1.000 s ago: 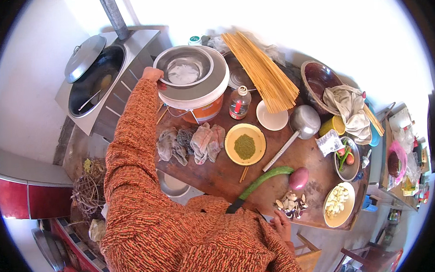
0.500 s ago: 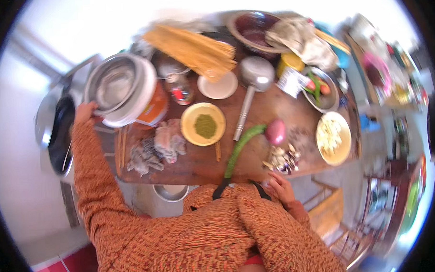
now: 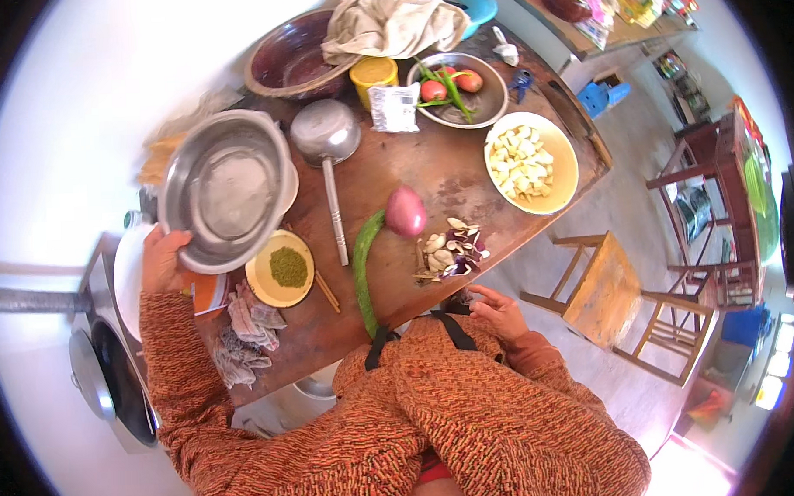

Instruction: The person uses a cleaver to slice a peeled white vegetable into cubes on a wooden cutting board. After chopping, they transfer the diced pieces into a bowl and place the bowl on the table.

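Note:
My left hand (image 3: 164, 260) grips the rim of a wide metal basin (image 3: 229, 188), holding it tilted over the table's left side. Beside the basin is a small cream bowl (image 3: 280, 268) of green grains or beans. My right hand (image 3: 497, 314) hangs by the table's front edge, fingers loosely bent and apart, with nothing visible in it. Nearest to it lies a pile of garlic cloves and purple-white skins (image 3: 452, 250). A long curved green cucumber (image 3: 364, 271) and a pinkish-red onion-like vegetable (image 3: 405, 211) lie in the middle.
A metal ladle (image 3: 326, 132) lies behind the cucumber. A cream bowl of pale cut pieces (image 3: 563, 185) and a metal bowl (image 3: 494, 105) with tomatoes and green peppers stand to the right. Crumpled plastic bags (image 3: 247, 332) lie front left. A wooden chair (image 3: 604, 280) stands right.
The metal basin has come off the white-rimmed bucket and moved right in my left hand. My view has turned rightward. My right hand stays near the table's front edge.

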`<action>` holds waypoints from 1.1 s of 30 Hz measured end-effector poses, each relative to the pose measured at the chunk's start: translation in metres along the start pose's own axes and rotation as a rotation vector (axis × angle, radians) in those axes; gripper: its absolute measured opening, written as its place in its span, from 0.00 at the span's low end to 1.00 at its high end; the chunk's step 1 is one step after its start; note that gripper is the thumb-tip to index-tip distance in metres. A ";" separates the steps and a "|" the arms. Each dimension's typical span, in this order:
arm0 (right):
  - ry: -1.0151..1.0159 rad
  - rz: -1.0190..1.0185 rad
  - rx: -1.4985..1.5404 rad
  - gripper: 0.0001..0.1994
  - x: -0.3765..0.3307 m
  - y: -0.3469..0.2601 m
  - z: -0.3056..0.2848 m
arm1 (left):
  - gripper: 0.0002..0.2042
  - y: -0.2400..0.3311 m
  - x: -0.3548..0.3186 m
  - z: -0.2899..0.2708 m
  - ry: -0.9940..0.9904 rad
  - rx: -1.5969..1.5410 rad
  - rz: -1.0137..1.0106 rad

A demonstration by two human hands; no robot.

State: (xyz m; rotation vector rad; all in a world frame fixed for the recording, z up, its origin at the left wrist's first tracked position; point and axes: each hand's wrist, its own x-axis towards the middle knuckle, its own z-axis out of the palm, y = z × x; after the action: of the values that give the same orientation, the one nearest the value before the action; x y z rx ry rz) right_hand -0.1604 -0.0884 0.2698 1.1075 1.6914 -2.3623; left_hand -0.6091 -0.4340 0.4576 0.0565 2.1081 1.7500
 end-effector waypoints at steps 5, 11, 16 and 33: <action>0.121 -0.032 0.102 0.23 -0.020 0.013 -0.030 | 0.14 0.016 0.014 0.171 -0.322 -0.111 0.013; 0.279 -0.034 0.160 0.26 -0.044 0.034 -0.063 | 0.13 -0.024 0.045 0.335 -0.427 0.000 0.054; 0.356 -0.029 0.206 0.31 -0.063 0.051 -0.082 | 0.15 -0.048 0.047 0.433 -0.353 0.330 0.124; 0.461 -0.004 0.381 0.35 -0.076 0.076 -0.099 | 0.24 -0.042 0.059 0.504 -0.090 0.935 0.734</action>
State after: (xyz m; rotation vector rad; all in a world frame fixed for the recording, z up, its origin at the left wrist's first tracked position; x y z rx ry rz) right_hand -0.0208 -0.0645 0.2345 1.8285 1.3560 -2.6538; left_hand -0.4898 0.0454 0.3326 1.2537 2.8278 0.8129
